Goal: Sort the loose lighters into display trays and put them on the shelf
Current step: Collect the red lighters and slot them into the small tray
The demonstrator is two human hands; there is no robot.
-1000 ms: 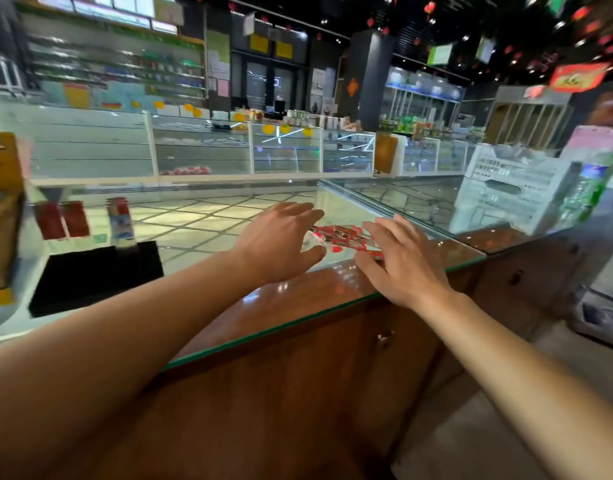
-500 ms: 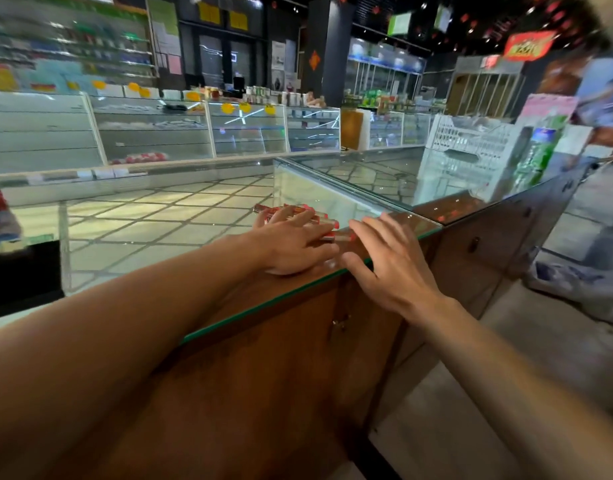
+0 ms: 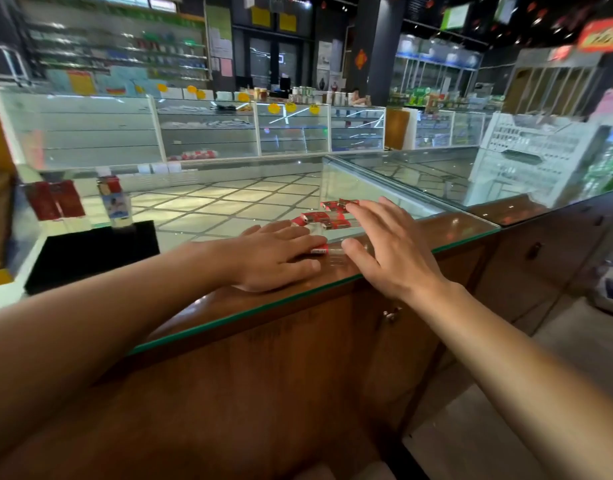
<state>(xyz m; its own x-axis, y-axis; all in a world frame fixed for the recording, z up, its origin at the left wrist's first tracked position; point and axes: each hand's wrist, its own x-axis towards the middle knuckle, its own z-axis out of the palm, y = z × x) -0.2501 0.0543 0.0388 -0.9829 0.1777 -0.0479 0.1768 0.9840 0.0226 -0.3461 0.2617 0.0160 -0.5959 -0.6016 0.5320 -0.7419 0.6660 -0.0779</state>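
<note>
Left hand (image 3: 277, 258) and right hand (image 3: 391, 251), fingers straight and spread, corral red lighters (image 3: 327, 216) on the glass tabletop (image 3: 454, 230); gathering likely precedes traying.

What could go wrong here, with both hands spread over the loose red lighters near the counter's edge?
1. The small red lighters lie loose on the smooth glass countertop; a sweep by the left hand or right hand may scatter them.
2. One lighter between the hands sits near the front edge and might slide off.
</note>
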